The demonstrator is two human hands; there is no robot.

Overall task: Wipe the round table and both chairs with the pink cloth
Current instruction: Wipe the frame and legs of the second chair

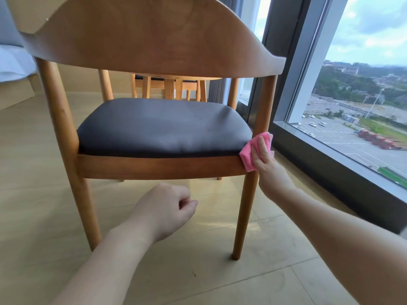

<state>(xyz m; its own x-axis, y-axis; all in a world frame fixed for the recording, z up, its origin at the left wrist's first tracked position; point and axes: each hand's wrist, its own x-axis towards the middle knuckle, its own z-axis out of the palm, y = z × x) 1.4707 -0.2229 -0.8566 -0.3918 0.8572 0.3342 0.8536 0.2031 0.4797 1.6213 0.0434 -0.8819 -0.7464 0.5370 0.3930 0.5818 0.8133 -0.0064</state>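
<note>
Nearest the lens, the left hand (169, 208) hangs at about 6 o'clock below the chair seat, fingers loosely curled and holding nothing, clear of the wood. Up at 3 o'clock the right hand (265, 159) lies with straight fingers flat on the pink cloth (250, 154), pressing it against the wooden armchair (154, 40) where the near seat rail (158, 167) meets the right near leg (246, 205). No fingers are visibly curled round the cloth; it is held by pressure alone, bunched under the palm, its top edge touching the corner of the dark seat cushion (163, 125).

From that grip, the unwiped length of the rail runs toward 9 o'clock, a long horizontal axis ending at the left near leg (72, 150); the leg under the cloth runs straight down toward 6 o'clock. The right hand is plainly the nearer one to both, so I judge that a sweep along the rail or down the leg would fall to it, while the left stays free to steady the chair.

Beyond the seat, at 12 o'clock, the legs of a second chair (187, 84) and what seems to be the table's base (169, 86) show under the curved backrest; the tabletop itself is hidden. No containers are in view. A large window (363, 95) fills the 2 to 3 o'clock side, just beside the chair.
</note>
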